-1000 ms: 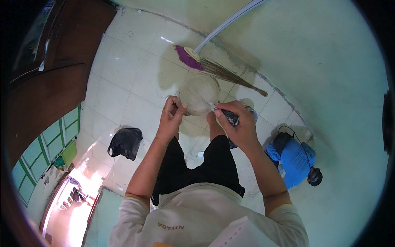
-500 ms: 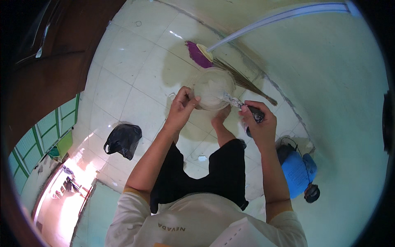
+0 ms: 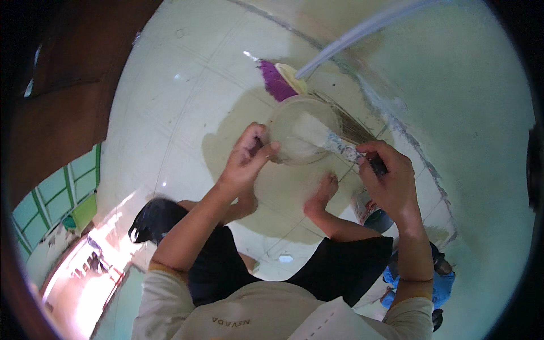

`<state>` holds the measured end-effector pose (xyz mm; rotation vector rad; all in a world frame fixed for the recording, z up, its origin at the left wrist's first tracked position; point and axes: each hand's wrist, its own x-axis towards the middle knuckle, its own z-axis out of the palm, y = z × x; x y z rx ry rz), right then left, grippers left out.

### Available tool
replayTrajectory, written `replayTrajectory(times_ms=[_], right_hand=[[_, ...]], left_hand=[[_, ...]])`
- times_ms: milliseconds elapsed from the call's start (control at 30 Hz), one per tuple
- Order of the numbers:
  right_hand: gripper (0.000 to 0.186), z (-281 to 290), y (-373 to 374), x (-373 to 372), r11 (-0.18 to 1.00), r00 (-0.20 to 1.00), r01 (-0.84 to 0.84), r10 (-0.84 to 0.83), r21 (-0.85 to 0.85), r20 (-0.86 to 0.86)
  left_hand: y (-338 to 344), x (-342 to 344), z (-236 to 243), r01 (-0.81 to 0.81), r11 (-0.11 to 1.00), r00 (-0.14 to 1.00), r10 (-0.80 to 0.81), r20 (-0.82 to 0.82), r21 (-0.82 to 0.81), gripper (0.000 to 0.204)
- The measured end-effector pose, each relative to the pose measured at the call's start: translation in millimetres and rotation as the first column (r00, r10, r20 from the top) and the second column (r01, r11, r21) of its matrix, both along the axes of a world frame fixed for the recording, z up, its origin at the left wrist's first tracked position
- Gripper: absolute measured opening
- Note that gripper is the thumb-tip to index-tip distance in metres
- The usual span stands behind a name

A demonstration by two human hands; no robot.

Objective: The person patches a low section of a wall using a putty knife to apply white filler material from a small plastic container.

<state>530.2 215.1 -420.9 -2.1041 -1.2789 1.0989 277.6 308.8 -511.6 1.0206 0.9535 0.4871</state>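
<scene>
Fingers (image 3: 272,148) of the left hand (image 3: 243,161) hold a translucent tub (image 3: 285,139) by its rim, the right hand (image 3: 391,177) grips a spattered tool (image 3: 343,149) over it, with a broom (image 3: 276,82) beyond, a can (image 3: 372,213) beside the right foot (image 3: 324,191), wall edge (image 3: 396,127) rightward and tiled floor (image 3: 164,107) spreading leftward.

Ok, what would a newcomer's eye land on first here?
First, the pale round tub, mid-view, in the grip of the left hand. Next, the spattered putty knife in the grip of the right hand, its blade over the tub. Then the purple-bristled broom just beyond, vivid against pale floor tiles.
</scene>
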Motion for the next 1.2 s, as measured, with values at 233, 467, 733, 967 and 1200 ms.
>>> replayTrajectory(times_ms=[233,467,733,967,1200], right_hand=[[0.025,-78.7,-22.7,33.3,0.993,0.991,-0.005,0.022,0.12,-0.134],[0.029,-98.8,-36.1,52.8,0.979,0.997,-0.046,0.057,0.197,-0.049],[0.028,-109.7,-72.9,64.1,0.961,1.0,-0.026,0.027,0.276,-0.002],[0.028,-123.8,-119.0,122.5,0.947,0.979,0.204,-0.2,0.25,-0.042],[0.022,-175.7,-137.0,207.2,0.965,0.951,0.238,-0.255,0.115,0.173]], left_hand=[[9.3,20.4,-78.3,0.092,0.992,0.986,-0.078,0.149,-0.089,0.011],[17.3,41.1,-88.5,0.163,0.984,0.972,-0.147,0.183,-0.077,0.015],[10.4,43.4,-80.7,0.081,0.986,0.982,-0.054,0.18,-0.149,0.011],[18.7,11.1,-87.4,0.023,0.995,0.997,-0.015,0.077,-0.101,0.01],[-1.2,-23.3,-40.2,-0.106,0.994,0.994,0.107,0.021,-0.024,0.039]])
